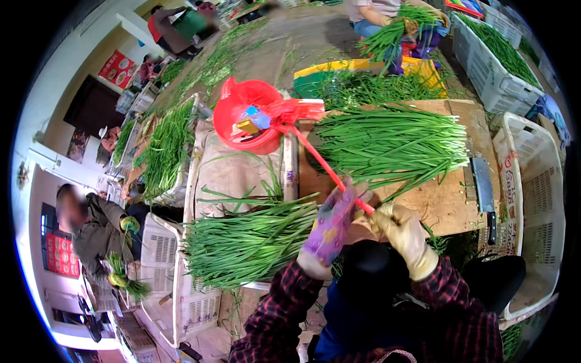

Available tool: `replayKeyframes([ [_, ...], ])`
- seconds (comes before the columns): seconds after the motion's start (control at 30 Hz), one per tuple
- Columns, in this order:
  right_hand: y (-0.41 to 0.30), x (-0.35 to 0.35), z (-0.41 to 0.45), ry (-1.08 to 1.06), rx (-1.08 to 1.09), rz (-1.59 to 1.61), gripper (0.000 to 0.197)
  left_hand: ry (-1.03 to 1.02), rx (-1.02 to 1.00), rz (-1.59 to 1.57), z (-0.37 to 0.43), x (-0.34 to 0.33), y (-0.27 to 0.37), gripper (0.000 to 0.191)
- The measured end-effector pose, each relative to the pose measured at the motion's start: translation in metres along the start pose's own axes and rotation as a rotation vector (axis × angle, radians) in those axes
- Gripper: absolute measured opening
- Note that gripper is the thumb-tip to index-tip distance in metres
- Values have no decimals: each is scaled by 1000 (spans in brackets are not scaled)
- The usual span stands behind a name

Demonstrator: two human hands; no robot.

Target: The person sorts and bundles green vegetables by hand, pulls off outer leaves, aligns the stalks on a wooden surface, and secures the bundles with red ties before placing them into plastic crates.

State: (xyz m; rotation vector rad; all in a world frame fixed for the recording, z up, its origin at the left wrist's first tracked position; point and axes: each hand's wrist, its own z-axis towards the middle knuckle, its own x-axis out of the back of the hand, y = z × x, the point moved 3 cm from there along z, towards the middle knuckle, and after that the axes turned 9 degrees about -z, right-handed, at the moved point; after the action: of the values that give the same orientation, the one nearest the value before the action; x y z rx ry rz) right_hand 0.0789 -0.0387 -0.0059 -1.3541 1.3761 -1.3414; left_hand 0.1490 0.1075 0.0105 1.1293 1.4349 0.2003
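A red plastic strip (320,159) runs from a bunch of red strips (297,111) at the rim of a red plastic basin (222,115) down to my hands. My left hand (330,227), in a purple patterned glove, closes around the strip near its lower end. My right hand (404,236), in a pale rubber glove, holds the tip. Beyond my hands, a wide pile of garlic chives (390,140) lies on the wooden board (435,199), white ends to the right. Another heap of chives (249,245) sits left of my left hand.
A cleaver (482,186) lies at the board's right edge, beside a white plastic crate (535,199). Another white crate (159,245) stands at left. One person (104,231) at left and another (376,18) opposite handle chives. Loose leaves cover a yellow-green sheet (422,72).
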Motion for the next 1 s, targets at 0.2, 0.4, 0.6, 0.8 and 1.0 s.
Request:
replayKeyframes([
  [0.2, 27, 49, -99, 56, 10, -359, 20, -29, -79, 22, 23, -31, -33, 36],
  [0.4, 26, 88, -93, 175, 61, -152, 33, -218, 161, -45, 8, -106, -100, 34],
  [0.6, 41, 112, -107, 226, -130, 149, 25, -366, 422, 106, 40, -117, -132, 40],
  [0.8, 87, 122, -126, 574, -300, 445, 25, -582, -692, 1615, 115, -118, -136, 115],
  [1.0, 124, 113, -127, 596, -352, 542, 24, -562, -664, 2307, 231, -132, -151, 143],
])
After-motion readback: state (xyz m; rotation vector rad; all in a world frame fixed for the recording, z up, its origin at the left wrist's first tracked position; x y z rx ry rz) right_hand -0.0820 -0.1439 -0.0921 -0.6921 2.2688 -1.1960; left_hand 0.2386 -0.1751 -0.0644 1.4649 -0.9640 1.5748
